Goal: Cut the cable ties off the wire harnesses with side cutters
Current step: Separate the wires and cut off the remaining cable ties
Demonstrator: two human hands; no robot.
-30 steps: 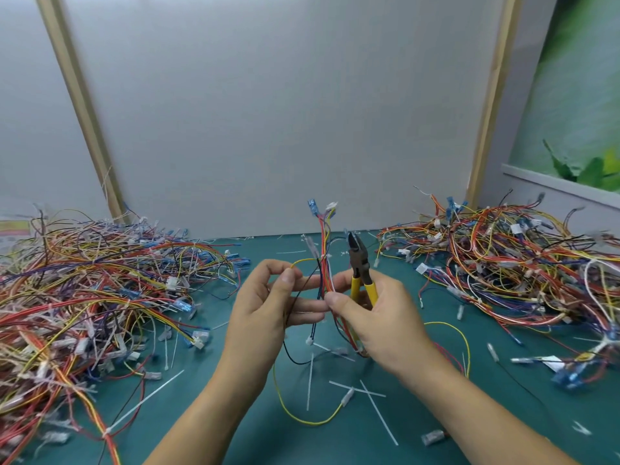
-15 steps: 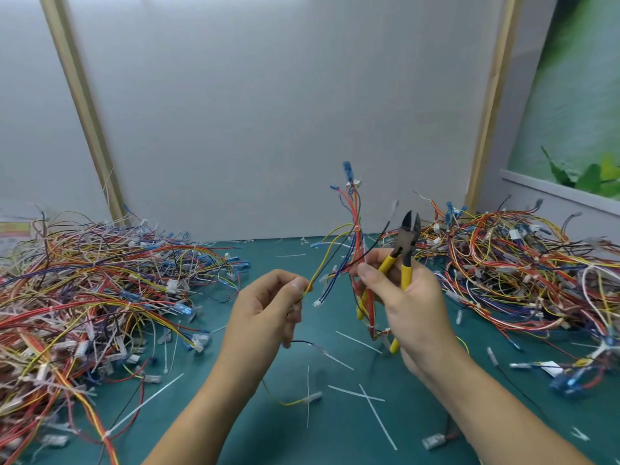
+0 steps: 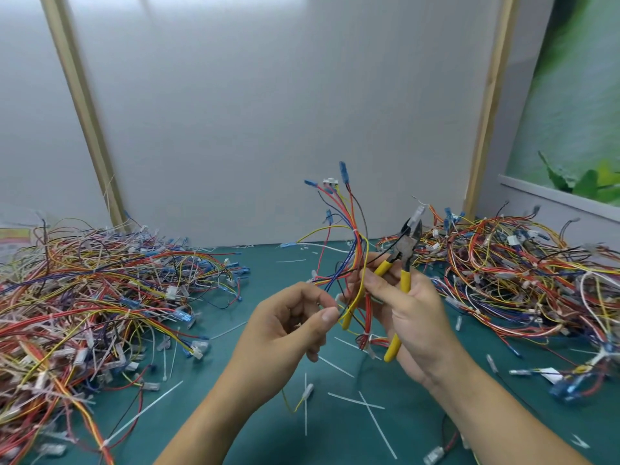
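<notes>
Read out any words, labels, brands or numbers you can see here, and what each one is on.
None can be read.
Printed card at far left: colourful print, too blurred to read.
White tag by the right pile: too small to tell if printed.
Cutters: no brand shows.
Green poster: no words show.

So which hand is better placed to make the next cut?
Right: the right hand grips the side cutters, tips up beside the harness; the left hand only pinches its wires.
</notes>
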